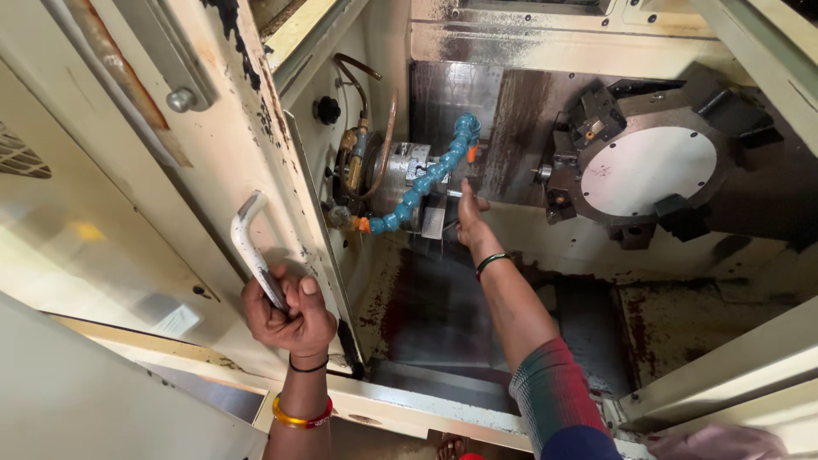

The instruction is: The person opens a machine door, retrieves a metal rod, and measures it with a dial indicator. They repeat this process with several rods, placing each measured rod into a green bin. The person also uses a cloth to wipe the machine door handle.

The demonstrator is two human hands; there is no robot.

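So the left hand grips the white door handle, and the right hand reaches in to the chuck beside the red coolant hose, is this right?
Not quite: the head view shows the coolant hose is blue, with orange only at its tips. The rest holds: the left hand grips the white door handle, and the right hand reaches in to the chuck beside that hose.

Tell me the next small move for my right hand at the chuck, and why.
Probably seat the part in the chuck: the right hand is already at its face beside the blue hose, while the left hand grips the door handle, door open.
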